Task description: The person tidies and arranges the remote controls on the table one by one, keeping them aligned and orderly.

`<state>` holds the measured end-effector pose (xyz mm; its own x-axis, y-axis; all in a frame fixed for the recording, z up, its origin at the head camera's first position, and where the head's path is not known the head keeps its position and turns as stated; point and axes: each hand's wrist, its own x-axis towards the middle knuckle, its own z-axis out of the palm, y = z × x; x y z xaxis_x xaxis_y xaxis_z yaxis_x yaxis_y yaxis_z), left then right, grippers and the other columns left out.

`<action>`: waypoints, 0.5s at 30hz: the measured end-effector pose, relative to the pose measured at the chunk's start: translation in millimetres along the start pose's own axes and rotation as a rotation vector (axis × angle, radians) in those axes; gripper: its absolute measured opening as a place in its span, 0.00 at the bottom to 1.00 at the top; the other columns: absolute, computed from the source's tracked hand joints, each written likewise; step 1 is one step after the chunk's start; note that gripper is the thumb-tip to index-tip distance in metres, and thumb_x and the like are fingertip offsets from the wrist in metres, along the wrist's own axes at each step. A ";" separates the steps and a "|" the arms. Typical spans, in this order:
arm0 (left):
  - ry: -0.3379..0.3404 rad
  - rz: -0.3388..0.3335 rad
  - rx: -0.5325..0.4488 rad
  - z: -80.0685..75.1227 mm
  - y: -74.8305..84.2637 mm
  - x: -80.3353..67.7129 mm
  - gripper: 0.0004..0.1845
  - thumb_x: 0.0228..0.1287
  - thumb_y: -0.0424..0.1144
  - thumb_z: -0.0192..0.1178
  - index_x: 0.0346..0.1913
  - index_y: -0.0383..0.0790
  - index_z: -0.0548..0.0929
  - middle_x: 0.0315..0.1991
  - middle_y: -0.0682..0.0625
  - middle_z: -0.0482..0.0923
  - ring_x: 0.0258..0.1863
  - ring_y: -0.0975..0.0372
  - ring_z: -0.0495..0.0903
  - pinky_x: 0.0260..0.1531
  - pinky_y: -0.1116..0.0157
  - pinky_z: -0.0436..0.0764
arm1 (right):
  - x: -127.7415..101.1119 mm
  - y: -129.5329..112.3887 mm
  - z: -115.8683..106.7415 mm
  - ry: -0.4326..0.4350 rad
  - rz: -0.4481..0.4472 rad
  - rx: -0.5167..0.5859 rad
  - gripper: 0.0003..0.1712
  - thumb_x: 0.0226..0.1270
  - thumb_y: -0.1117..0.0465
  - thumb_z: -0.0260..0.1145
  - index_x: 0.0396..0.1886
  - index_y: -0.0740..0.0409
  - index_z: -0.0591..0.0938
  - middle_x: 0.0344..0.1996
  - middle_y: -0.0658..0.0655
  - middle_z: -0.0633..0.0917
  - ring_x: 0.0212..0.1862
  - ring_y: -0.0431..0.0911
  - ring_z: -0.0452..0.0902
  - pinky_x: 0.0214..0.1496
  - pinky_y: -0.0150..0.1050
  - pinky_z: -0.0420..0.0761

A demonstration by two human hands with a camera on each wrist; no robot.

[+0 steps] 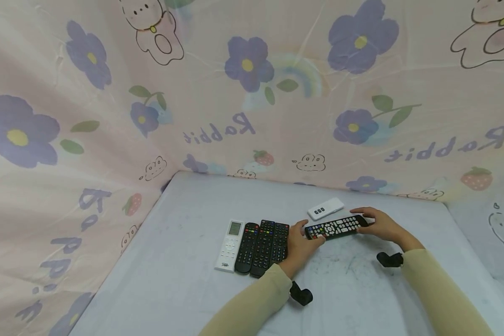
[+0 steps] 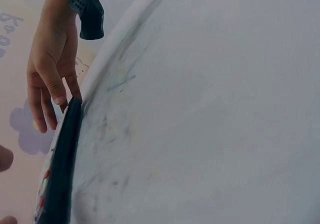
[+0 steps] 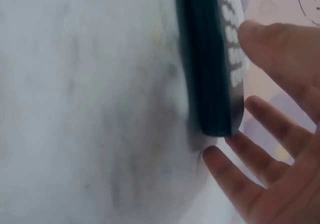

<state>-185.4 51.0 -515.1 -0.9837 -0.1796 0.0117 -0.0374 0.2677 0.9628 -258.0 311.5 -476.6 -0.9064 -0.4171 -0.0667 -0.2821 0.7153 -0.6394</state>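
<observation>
A black remote control (image 1: 335,227) with white and coloured buttons lies slanted on the white table, button side up. My left hand (image 1: 299,242) is around its left end, thumb and fingers spread with the thumb tip at the near edge. At the other end, my right hand (image 1: 384,227) has its thumb over the buttons and its fingers extended past the far edge. The right wrist view shows those fingers (image 3: 235,176) spread around the end of the remote. In the left wrist view, only left fingertips show at the edge, beside the remote (image 2: 62,169).
Just behind the black remote lies a small white remote (image 1: 325,208) with dark buttons. Left of my left hand, a white remote with a display (image 1: 230,246) and three black remotes (image 1: 247,247) stand side by side. Printed fabric (image 1: 277,135) walls the table's back and left.
</observation>
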 end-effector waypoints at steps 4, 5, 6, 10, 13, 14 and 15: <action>0.049 -0.026 -0.054 5.1 -1.4 0.0 0.34 0.43 0.36 0.76 0.58 0.41 0.78 0.49 0.44 0.76 0.46 0.57 0.78 0.42 0.66 0.80 | 1.7 7.4 -1.2 -0.017 0.021 0.003 0.36 0.59 0.57 0.71 0.67 0.59 0.70 0.66 0.72 0.67 0.62 0.72 0.66 0.53 0.61 0.76; 0.059 -0.030 -0.064 5.7 -1.5 0.3 0.33 0.43 0.34 0.76 0.58 0.40 0.78 0.49 0.44 0.77 0.46 0.58 0.78 0.41 0.67 0.80 | 2.3 9.2 -1.4 -0.023 0.024 0.004 0.37 0.59 0.58 0.71 0.67 0.59 0.70 0.66 0.72 0.67 0.61 0.71 0.68 0.53 0.61 0.77; 0.066 -0.028 -0.073 6.0 -1.8 0.5 0.33 0.43 0.32 0.75 0.57 0.39 0.78 0.48 0.44 0.77 0.45 0.58 0.79 0.40 0.68 0.81 | 2.9 10.9 -1.6 -0.028 0.028 0.010 0.37 0.58 0.58 0.71 0.67 0.60 0.70 0.66 0.72 0.67 0.60 0.70 0.69 0.52 0.60 0.77; 0.079 -0.039 -0.091 7.5 -4.3 1.3 0.31 0.43 0.28 0.73 0.56 0.36 0.78 0.45 0.45 0.77 0.41 0.60 0.81 0.38 0.72 0.82 | 4.2 14.5 -2.3 -0.052 0.043 0.029 0.37 0.58 0.59 0.71 0.67 0.60 0.70 0.63 0.73 0.70 0.58 0.68 0.73 0.50 0.57 0.79; 0.083 -0.044 -0.092 9.0 -7.0 1.4 0.29 0.45 0.27 0.71 0.55 0.35 0.79 0.44 0.46 0.78 0.39 0.60 0.83 0.38 0.73 0.82 | 4.6 16.5 -2.4 -0.063 0.052 0.042 0.37 0.57 0.59 0.71 0.66 0.61 0.70 0.61 0.74 0.73 0.57 0.66 0.75 0.49 0.54 0.80; 0.083 -0.046 -0.094 9.5 -7.8 1.3 0.28 0.46 0.26 0.71 0.55 0.35 0.79 0.44 0.46 0.78 0.40 0.61 0.83 0.38 0.73 0.82 | 4.7 17.2 -2.4 -0.064 0.056 0.046 0.37 0.57 0.60 0.71 0.66 0.61 0.70 0.60 0.74 0.73 0.57 0.66 0.75 0.49 0.53 0.80; 0.084 -0.042 -0.092 9.9 -8.5 1.0 0.27 0.46 0.26 0.71 0.54 0.35 0.79 0.43 0.46 0.78 0.39 0.61 0.83 0.38 0.73 0.82 | 4.5 17.6 -2.5 -0.064 0.058 0.048 0.37 0.57 0.60 0.71 0.66 0.61 0.70 0.60 0.74 0.73 0.57 0.66 0.76 0.49 0.53 0.80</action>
<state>-187.9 57.9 -525.9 -0.9631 -0.2689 -0.0102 -0.0582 0.1713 0.9835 -267.8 323.6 -486.3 -0.8985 -0.4115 -0.1529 -0.2123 0.7122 -0.6691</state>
